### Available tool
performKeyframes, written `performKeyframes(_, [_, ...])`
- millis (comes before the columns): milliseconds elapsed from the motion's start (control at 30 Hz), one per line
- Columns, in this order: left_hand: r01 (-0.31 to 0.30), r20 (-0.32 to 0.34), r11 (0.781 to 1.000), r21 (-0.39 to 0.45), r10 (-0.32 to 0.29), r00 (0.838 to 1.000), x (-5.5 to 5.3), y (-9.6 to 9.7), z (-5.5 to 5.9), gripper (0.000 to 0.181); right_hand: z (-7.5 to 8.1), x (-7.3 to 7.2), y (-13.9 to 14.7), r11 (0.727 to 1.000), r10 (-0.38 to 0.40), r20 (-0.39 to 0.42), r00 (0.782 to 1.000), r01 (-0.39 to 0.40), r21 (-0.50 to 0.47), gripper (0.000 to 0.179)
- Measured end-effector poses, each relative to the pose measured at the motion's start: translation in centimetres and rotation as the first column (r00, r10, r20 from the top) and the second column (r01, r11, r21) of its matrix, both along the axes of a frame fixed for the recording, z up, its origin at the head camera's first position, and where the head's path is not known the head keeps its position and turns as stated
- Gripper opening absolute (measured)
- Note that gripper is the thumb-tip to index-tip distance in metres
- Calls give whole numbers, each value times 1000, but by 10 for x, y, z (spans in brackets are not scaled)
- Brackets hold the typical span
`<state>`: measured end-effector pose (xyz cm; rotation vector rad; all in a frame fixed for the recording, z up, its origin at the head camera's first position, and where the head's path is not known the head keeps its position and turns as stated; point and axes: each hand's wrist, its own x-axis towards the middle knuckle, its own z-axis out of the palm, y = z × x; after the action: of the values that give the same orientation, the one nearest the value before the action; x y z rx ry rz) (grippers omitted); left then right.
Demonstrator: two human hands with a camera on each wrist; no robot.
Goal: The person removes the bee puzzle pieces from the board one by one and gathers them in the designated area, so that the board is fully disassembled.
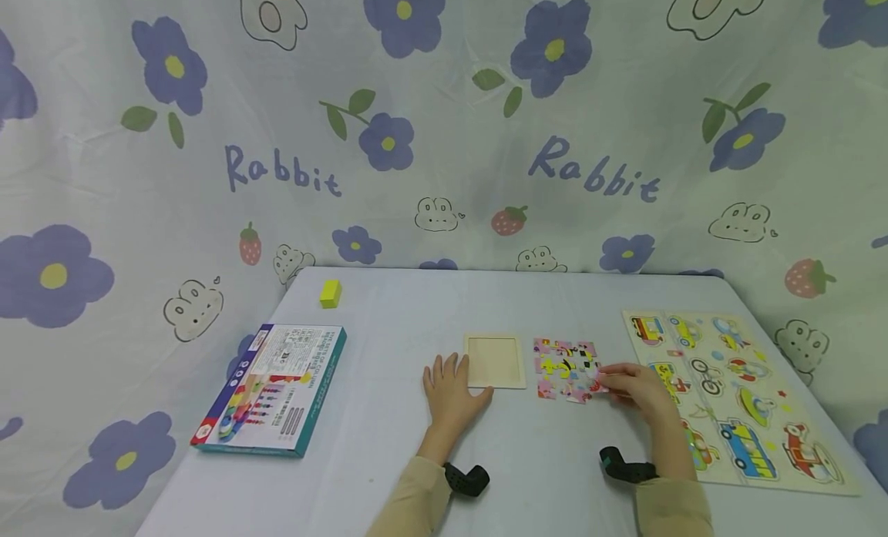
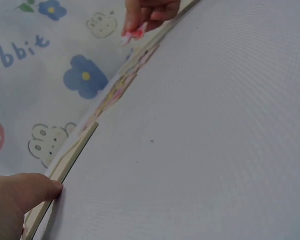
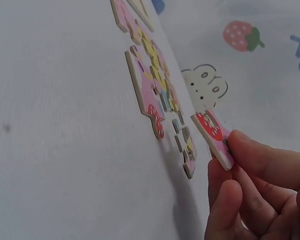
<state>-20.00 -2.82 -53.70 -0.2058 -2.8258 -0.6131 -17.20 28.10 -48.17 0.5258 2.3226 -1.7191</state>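
Note:
My right hand pinches a pink jigsaw puzzle piece with a red spotted print between thumb and fingers. The piece is tilted and held above the table, beside the partly joined jigsaw puzzle. That puzzle lies flat, its pieces pink, yellow and white, with a gap at its near right corner. To its left is a shallow square wooden puzzle tray with nothing in it. My left hand rests at the tray's near left corner, fingers spread; its thumb touches the near edge.
A flat boxed set lies at the left of the white table. Farther back stands a small yellow block. On the right, a large board of vehicle pictures reaches close to my right forearm. A patterned curtain hangs behind.

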Motion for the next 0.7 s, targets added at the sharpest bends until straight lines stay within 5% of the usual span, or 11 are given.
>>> performKeyframes(400, [1,5,1000,-1,-1,1000,0,0,0,73,-3,2,1,993,-18,17,1000,16,121,31])
performKeyframes(700, [2,-6,1000,3,-2,1000,0,1,1,72,-4,2,-1,954,-19,-1,1000,19,298,33])
